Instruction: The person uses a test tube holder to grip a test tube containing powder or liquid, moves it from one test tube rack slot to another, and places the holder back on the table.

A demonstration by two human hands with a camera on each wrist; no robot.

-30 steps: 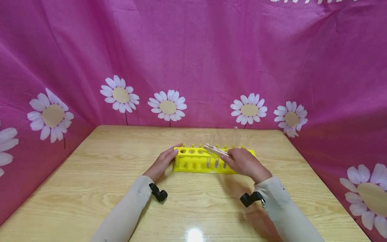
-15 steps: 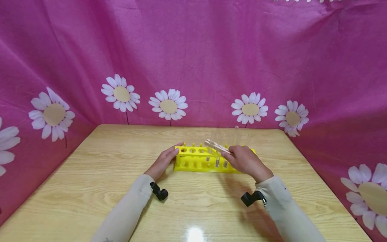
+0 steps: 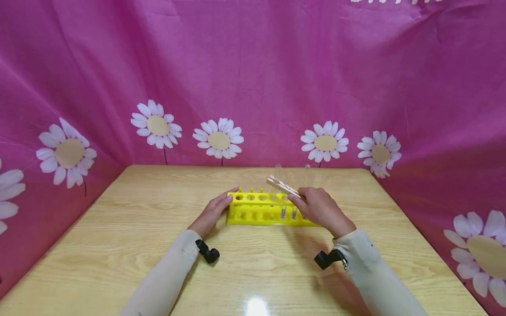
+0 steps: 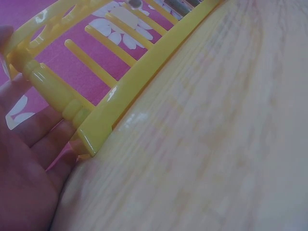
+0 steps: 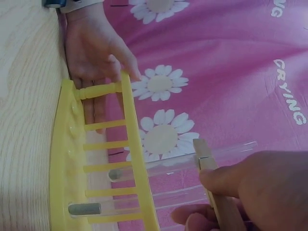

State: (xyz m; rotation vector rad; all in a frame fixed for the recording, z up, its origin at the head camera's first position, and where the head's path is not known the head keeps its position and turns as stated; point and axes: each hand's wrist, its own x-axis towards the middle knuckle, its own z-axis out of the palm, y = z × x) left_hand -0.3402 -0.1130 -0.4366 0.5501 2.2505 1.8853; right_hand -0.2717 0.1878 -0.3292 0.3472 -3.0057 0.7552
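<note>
A yellow test tube rack (image 3: 253,221) stands on the table. My left hand (image 3: 211,214) holds its left end, thumb at the top plate and fingers behind the end post (image 4: 57,94). With my right hand (image 3: 322,210) I grip a wooden test tube holder (image 3: 283,186), thumb along its side. Its jaws are clamped round a clear test tube (image 5: 180,162) with something grey in the bottom. That tube is raised: its lower end hangs between top plate and base, still through its hole. Right of it, other tubes (image 3: 283,213) stand in the rack, partly behind my hand.
Holes at the rack's left (image 3: 251,198) hold no tubes, and a row of yellow pegs (image 5: 106,146) rises along its back. The wooden table (image 3: 253,259) ends at a pink flowered cloth (image 3: 253,87) around it.
The right hand has lifted the holder slightly, and the clamped test tube has risen with it, its bottom leaving the rack's base. The left hand stays at the rack's end.
</note>
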